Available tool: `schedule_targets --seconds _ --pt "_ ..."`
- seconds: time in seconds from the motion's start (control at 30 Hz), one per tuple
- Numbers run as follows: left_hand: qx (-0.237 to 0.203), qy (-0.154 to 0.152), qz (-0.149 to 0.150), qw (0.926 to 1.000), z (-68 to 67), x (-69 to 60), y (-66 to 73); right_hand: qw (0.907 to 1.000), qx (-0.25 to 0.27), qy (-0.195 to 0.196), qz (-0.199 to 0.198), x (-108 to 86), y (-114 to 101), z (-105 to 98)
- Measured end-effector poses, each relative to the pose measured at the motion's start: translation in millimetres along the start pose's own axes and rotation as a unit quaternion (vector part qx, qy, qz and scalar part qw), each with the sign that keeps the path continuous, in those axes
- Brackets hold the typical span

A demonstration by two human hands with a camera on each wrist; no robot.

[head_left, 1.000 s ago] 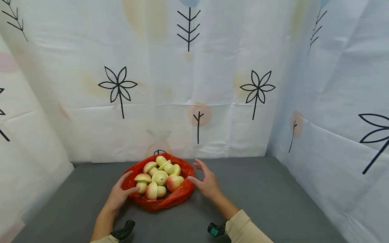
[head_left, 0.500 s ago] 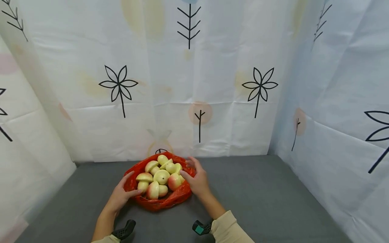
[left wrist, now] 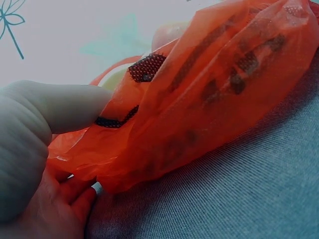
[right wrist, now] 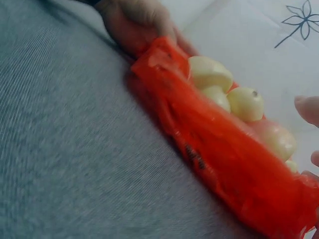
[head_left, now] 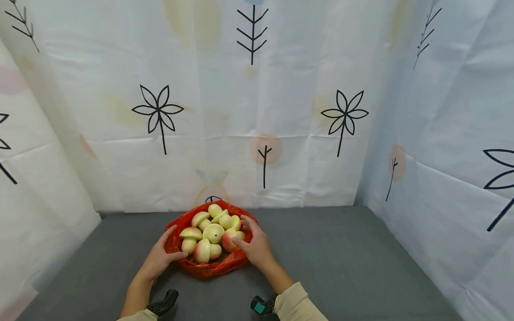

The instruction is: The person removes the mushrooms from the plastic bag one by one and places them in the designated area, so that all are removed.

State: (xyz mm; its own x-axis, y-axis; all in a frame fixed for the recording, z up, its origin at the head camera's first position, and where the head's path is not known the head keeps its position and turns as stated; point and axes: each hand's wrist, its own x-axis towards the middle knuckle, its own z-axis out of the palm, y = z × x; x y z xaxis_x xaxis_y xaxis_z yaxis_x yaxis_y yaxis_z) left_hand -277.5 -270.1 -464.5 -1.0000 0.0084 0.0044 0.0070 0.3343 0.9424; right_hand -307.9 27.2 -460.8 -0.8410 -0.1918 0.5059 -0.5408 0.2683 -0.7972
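Observation:
A red plastic bag (head_left: 206, 270) with its rim rolled down sits on the grey table, filled with several pale yellow mushroom-shaped pieces (head_left: 213, 233), some with pinkish-red caps. At its left side my left hand (head_left: 157, 262) holds the rim, thumb on the inside and fingers outside; the left wrist view shows the red plastic (left wrist: 209, 104) between them. My right hand (head_left: 258, 246) is around the right rim, its thumb stretched over a reddish piece. In the right wrist view that thumb (right wrist: 308, 109) stands apart from the bag (right wrist: 214, 149), and most of the hand is out of frame.
Grey cloth covers the table (head_left: 333, 267). Behind it hangs a white curtain (head_left: 225, 102) with black plant drawings, and similar curtains stand at the left and right. A black wrist device (head_left: 263, 306) sits on each wrist.
My right hand has moved left, from beside the bag to over its right rim, with its thumb now above the pieces. The left hand and the bag have stayed nearly still.

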Motion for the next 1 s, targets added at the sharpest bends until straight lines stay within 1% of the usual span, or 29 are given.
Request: schedule_targets --seconds 0.07,0.2,0.27,0.37,0.5,0.63,0.87,1.0 --pt "0.001 -0.001 0.001 1.0 0.3 0.2 0.8 0.9999 -0.007 -0.012 0.0 -1.6 1.2 0.6" --pt "0.006 -0.003 0.003 1.0 1.7 0.6 1.9 0.999 -0.024 -0.034 0.016 -5.1 3.7 1.1" --pt "0.008 -0.002 0.003 1.0 2.1 0.7 2.0 0.9977 -0.041 -0.048 0.024 -6.1 5.1 1.6" --pt "0.008 -0.001 0.004 1.0 2.0 0.7 2.0 0.9942 -0.077 -0.071 0.024 -6.3 7.4 2.6" --pt "0.01 0.002 0.004 0.9999 1.3 0.7 2.1 0.9889 -0.111 -0.098 0.003 -5.5 7.8 3.4" --pt "0.01 0.004 0.003 0.9999 1.0 0.9 2.0 0.9854 -0.125 -0.114 -0.016 -5.4 6.2 3.4" --pt "0.011 0.008 -0.001 0.9999 1.3 -1.0 1.3 0.9781 -0.155 -0.136 -0.027 -7.2 7.3 3.5" --pt "0.014 0.011 -0.001 0.9998 1.5 -1.6 0.5 0.9756 -0.162 -0.146 -0.032 -7.5 7.7 2.7"
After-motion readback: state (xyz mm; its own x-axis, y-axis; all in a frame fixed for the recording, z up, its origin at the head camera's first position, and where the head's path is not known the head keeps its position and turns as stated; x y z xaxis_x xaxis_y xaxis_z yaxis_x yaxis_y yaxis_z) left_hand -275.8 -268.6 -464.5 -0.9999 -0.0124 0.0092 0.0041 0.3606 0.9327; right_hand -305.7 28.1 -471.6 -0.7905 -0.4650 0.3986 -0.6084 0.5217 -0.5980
